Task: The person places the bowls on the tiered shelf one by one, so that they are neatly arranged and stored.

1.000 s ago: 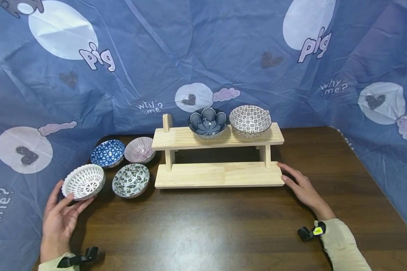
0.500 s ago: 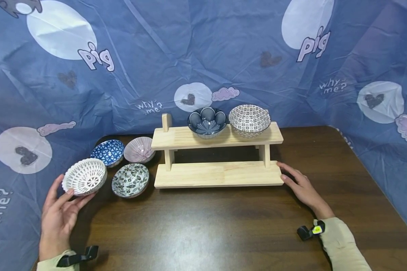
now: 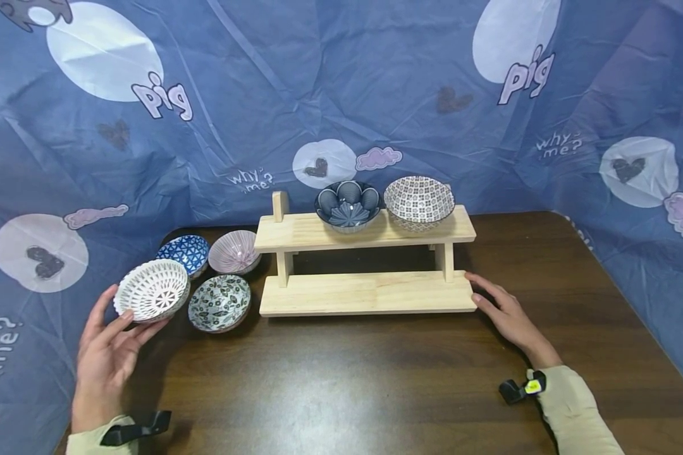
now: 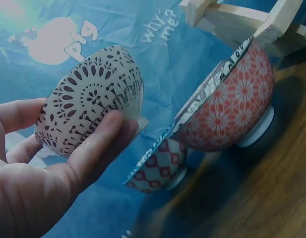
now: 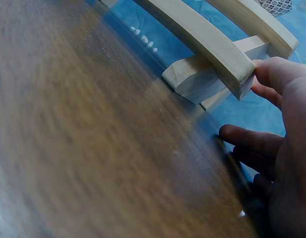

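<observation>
Your left hand is gripping the white bowl, carrying it higher and nearer the rack (so it's clearing the tabletop); your right hand, fingers loosely extended, is touching the rack's end.

A brown table bears three bowls, a wooden shelf

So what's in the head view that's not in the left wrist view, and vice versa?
Only the head view shows the right hand touching the wooden rack, plus the navy bowl and checked bowl on its top shelf. Only the left wrist view shows red flowers on the outside of the leafy bowl and red diamonds on that of the blue bowl. Both show the left hand holding the white bowl, at least part of the rack and the blue cloth.
</observation>
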### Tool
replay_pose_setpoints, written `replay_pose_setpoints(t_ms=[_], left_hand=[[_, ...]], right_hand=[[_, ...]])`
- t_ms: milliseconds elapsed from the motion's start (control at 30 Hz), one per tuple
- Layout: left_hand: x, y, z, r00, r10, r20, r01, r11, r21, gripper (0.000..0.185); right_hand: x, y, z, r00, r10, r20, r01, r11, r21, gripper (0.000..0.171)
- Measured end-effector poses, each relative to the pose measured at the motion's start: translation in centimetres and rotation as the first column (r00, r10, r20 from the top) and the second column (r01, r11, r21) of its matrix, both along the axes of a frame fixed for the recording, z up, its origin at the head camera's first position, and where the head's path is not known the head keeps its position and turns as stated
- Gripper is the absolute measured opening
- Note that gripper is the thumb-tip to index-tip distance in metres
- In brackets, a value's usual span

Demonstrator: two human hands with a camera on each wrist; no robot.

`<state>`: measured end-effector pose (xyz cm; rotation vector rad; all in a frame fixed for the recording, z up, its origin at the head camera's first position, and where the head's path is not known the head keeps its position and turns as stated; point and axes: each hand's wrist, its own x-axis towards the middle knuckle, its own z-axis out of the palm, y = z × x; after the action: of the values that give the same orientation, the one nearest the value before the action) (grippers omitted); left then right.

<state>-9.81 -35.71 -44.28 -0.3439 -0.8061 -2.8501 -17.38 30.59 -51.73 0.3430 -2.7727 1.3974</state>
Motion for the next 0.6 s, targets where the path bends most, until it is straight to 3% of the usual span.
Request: replay_pose_setpoints(t_ms=[600], left_hand=[[-1.1,2.8,2.8,0.998,-0.056,0.026,0.058,0.996,-0.065,0.054]], right_hand=[[0.1,0.2,-0.1,0.999,0.023,-0.028,-0.023,1.000,-0.007,0.048]])
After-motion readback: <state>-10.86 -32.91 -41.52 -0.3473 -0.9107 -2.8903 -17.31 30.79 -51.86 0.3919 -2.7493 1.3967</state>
